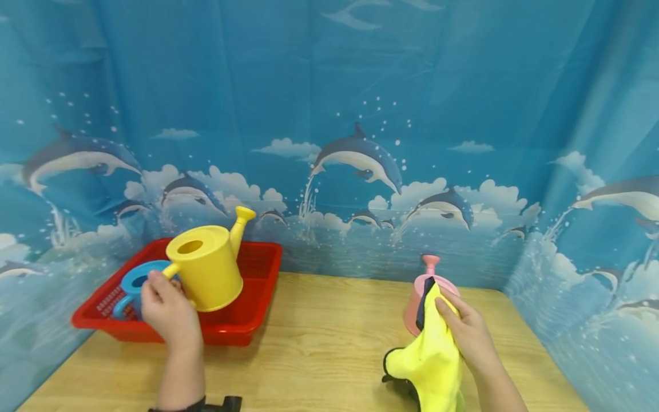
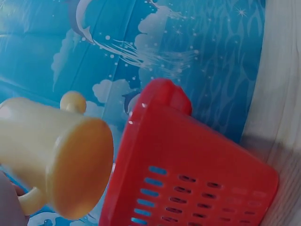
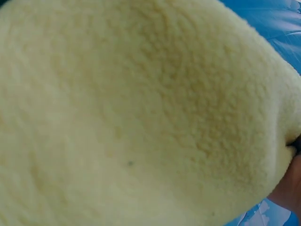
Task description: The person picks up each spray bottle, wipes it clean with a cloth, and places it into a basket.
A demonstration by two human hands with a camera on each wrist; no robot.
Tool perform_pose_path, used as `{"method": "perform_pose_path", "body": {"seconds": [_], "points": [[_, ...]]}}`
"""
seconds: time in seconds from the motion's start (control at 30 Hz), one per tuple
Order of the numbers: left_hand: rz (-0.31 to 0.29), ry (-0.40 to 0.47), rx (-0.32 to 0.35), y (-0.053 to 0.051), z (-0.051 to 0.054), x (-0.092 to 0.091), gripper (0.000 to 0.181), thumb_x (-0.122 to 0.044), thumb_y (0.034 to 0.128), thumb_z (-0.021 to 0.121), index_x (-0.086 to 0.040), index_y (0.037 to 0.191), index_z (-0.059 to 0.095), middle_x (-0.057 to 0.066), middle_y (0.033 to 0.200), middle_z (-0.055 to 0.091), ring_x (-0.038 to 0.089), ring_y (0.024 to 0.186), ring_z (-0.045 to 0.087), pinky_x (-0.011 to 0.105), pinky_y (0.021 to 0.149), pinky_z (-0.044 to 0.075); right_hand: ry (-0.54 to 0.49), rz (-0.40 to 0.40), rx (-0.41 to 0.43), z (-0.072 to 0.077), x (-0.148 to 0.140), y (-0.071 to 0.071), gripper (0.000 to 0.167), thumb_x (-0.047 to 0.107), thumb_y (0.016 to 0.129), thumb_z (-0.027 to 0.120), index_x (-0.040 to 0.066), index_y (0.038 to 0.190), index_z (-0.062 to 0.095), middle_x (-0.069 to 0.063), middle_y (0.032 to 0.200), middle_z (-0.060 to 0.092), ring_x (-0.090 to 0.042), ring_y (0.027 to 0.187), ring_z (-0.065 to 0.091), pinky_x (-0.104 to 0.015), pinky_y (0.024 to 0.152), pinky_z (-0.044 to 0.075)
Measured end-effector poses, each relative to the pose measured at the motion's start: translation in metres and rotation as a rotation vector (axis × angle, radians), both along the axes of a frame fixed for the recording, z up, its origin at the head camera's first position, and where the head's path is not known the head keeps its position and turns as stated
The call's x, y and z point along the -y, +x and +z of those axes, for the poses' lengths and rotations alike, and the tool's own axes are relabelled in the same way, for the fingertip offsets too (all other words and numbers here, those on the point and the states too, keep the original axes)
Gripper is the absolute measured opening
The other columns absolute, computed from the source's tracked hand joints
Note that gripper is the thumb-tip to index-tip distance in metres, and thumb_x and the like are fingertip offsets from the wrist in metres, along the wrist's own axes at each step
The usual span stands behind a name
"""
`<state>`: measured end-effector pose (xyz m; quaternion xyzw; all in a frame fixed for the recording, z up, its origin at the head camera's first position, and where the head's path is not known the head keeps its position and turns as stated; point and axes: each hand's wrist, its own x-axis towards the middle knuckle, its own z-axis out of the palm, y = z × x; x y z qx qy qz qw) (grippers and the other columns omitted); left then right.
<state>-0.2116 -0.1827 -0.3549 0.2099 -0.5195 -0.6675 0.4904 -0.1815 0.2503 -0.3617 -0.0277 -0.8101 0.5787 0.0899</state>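
- Fingers of the left hand: pinched the handle of a yellow plastic watering can.
- Watering can position: it was off the surface, above the red slotted basket as seen from the head. Its body lay forward and right of the fingers, slightly tilted, its spout pointing up and right, away from them.
- Critical relation, in judgement: the can's base to the basket rim. The left hand was much the nearer; contact with the rim could not be determined.
- Basket contents: a blue watering can sat at the left, just beside the left hand.
- Right hand: its fingers pinched the upper part of a bright yellow fleecy cloth, which hung down.
- Pink watering can: stood upright behind the cloth, partly hidden.
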Motion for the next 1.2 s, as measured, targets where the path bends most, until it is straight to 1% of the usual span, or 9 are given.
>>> {"method": "perform_pose_path", "body": {"seconds": [0.07, 0.13, 0.27, 0.5, 0.67, 0.8, 0.9, 1.07, 1.2], "points": [[0.024, -0.082, 0.065, -0.001, -0.001, 0.0, 0.028, -0.037, 0.1025, 0.043, -0.026, 0.077, 0.046, -0.011, 0.071, 0.043, 0.006, 0.065, 0.04, 0.021, 0.063, 0.033, 0.003, 0.01, -0.013, 0.0, 0.0, 0.0, 0.054, 0.032, 0.1, 0.051, 0.001, 0.143, 0.042, -0.021, 0.145, 0.042, 0.003, 0.08, 0.06, -0.019, 0.07, 0.053], [0.023, -0.168, 0.159, -0.002, -0.003, 0.001, 0.028, -0.039, 0.1037, 0.038, -0.023, 0.083, 0.048, -0.011, 0.077, 0.043, 0.005, 0.072, 0.04, 0.023, 0.07, 0.032, 0.011, 0.017, -0.029, -0.001, -0.001, 0.0, 0.053, 0.032, 0.1, 0.052, 0.002, 0.143, 0.043, -0.01, 0.14, 0.048, 0.003, 0.082, 0.061, -0.019, 0.071, 0.053], [-0.072, -0.267, 0.287, -0.003, -0.003, 0.004, 0.042, -0.042, 0.1048, 0.027, -0.004, 0.104, 0.045, -0.001, 0.09, 0.044, 0.012, 0.083, 0.039, 0.029, 0.076, 0.033, 0.025, 0.011, -0.074, -0.003, -0.002, -0.001, 0.05, 0.028, 0.099, 0.054, 0.001, 0.141, 0.045, 0.015, 0.122, 0.051, 0.004, 0.085, 0.059, -0.019, 0.072, 0.053], [-0.189, -0.323, 0.357, -0.005, -0.005, 0.014, 0.045, -0.035, 0.1065, 0.021, 0.006, 0.12, 0.036, 0.026, 0.111, 0.046, 0.038, 0.104, 0.044, 0.048, 0.086, 0.035, 0.048, -0.002, -0.047, -0.002, 0.0, -0.001, 0.05, 0.028, 0.099, 0.055, 0.002, 0.141, 0.046, -0.01, 0.134, 0.05, 0.002, 0.079, 0.059, -0.021, 0.067, 0.053], [-0.27, -0.322, 0.425, -0.007, -0.007, 0.025, 0.047, -0.032, 0.1064, 0.02, 0.01, 0.123, 0.034, 0.029, 0.118, 0.044, 0.041, 0.11, 0.043, 0.052, 0.092, 0.034, 0.063, -0.017, -0.019, -0.002, 0.001, 0.0, 0.049, 0.026, 0.099, 0.056, 0.002, 0.14, 0.046, -0.008, 0.124, 0.055, -0.001, 0.071, 0.059, -0.022, 0.064, 0.053], [-0.348, -0.307, 0.492, -0.007, -0.009, 0.032, 0.049, -0.032, 0.1061, 0.018, 0.011, 0.124, 0.032, 0.03, 0.122, 0.042, 0.044, 0.115, 0.04, 0.055, 0.097, 0.033, 0.104, -0.029, 0.029, 0.0, -0.002, 0.001, 0.052, 0.031, 0.099, 0.055, 0.004, 0.143, 0.044, -0.02, 0.137, 0.049, 0.0, 0.069, 0.058, -0.021, 0.063, 0.051], [-0.391, -0.294, 0.534, -0.007, -0.01, 0.034, 0.048, -0.032, 0.1061, 0.017, 0.01, 0.123, 0.031, 0.029, 0.124, 0.04, 0.044, 0.118, 0.038, 0.056, 0.1, 0.032, 0.13, -0.04, 0.054, 0.002, -0.005, 0.002, 0.054, 0.034, 0.099, 0.055, 0.006, 0.143, 0.044, -0.021, 0.14, 0.047, -0.001, 0.067, 0.058, -0.021, 0.063, 0.051], [-0.38, -0.331, 0.574, -0.009, -0.015, 0.036, 0.047, -0.031, 0.1062, 0.018, 0.01, 0.123, 0.033, 0.027, 0.12, 0.042, 0.043, 0.113, 0.04, 0.053, 0.095, 0.034, 0.182, -0.062, 0.07, 0.005, -0.011, 0.003, 0.058, 0.04, 0.097, 0.055, 0.006, 0.143, 0.044, -0.023, 0.146, 0.042, 0.001, 0.079, 0.058, -0.017, 0.066, 0.05], [-0.354, -0.38, 0.605, -0.012, -0.021, 0.039, 0.049, -0.033, 0.1061, 0.018, 0.009, 0.124, 0.036, 0.027, 0.117, 0.045, 0.042, 0.108, 0.042, 0.051, 0.089, 0.037, 0.162, -0.068, 0.078, 0.008, -0.013, 0.004, 0.06, 0.041, 0.097, 0.056, 0.005, 0.143, 0.044, -0.024, 0.148, 0.038, 0.002, 0.068, 0.058, -0.019, 0.063, 0.051]]}}
